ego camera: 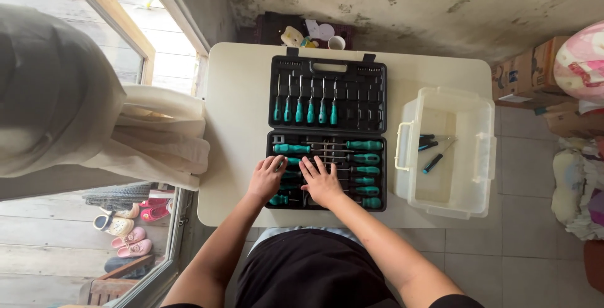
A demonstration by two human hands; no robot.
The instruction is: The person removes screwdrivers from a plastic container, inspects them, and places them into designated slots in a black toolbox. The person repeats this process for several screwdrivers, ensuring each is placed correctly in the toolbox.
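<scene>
1. Your left hand [266, 179] and right hand [321, 182] lie flat, fingers spread, gripping nothing, pressing on the teal-handled screwdrivers [352, 169] in the lower tray of the open black tool case [328, 133] on the bench [239, 125].
2. Risk, judged: uneven pressure could pop drivers from their clips, or tip the case toward the near bench edge.
3. Clear plastic box [445, 152] just right, holding a few loose tools; brown cartons [528, 72] far right, on the floor.
</scene>
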